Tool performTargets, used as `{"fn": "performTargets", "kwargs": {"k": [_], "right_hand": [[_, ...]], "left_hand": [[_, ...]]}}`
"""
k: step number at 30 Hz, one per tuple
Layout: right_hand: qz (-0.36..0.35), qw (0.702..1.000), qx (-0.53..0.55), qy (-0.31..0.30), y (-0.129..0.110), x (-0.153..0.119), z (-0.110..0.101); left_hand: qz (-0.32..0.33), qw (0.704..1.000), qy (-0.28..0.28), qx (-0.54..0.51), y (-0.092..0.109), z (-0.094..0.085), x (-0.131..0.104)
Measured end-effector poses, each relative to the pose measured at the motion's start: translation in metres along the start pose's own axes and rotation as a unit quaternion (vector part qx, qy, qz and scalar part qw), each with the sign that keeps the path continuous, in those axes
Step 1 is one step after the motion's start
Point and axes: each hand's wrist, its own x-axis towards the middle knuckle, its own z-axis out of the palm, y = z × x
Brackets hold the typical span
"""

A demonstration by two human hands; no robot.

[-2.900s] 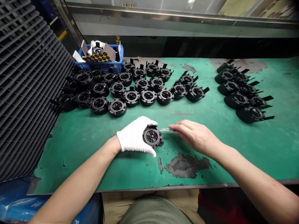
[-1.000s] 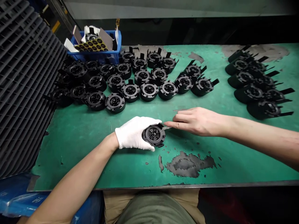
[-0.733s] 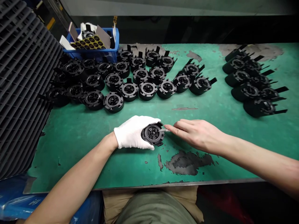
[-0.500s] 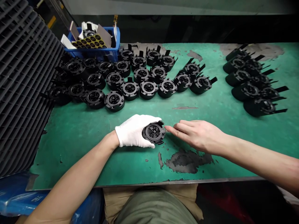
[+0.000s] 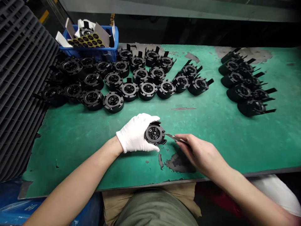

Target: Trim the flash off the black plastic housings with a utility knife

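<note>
My left hand [image 5: 137, 133], in a white glove, wraps round the left side of a round black part [image 5: 154, 133] above the green table. The part's ringed face is turned up, and dark tabs stick out at its rim. Bare and closed, my right hand [image 5: 199, 150] grips a thin metal knife [image 5: 175, 138] between thumb and fingers. The blade points left, its tip close to the right rim of the part; whether it touches is too small to tell.
Many similar black parts [image 5: 147, 90] stand in rows at the back left. Another group [image 5: 240, 91] is at the right. Behind them sits a blue bin [image 5: 113, 51] with cards and parts. Dark ribbed trays [image 5: 21, 78] rise at the left. The green table [image 5: 77, 169] has worn patches.
My right hand has turned and shifted a little, and the knife now shows clearly in it. The black part is slightly rotated in my left hand. The whole view has moved slightly.
</note>
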Motion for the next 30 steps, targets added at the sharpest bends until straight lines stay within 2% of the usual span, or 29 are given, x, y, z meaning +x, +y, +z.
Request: {"fn": "performTargets", "kwargs": {"k": [3, 9, 18, 30], "right_hand": [[0.011, 0.999, 0.008, 0.035, -0.015, -0.009, 0.008], [-0.04, 0.999, -0.008, 0.01, -0.018, 0.001, -0.003], [-0.077, 0.989, -0.121, 0.026, -0.028, 0.004, -0.008], [-0.117, 0.98, -0.158, 0.005, -0.017, 0.017, -0.016]], "left_hand": [[-0.013, 1.0, -0.004, -0.001, 0.002, -0.001, -0.001], [-0.062, 0.997, -0.039, 0.016, 0.007, -0.003, -0.001], [-0.056, 0.997, -0.048, 0.01, 0.012, -0.009, 0.007], [-0.056, 0.997, -0.048, 0.007, 0.014, -0.01, 0.009]]}}
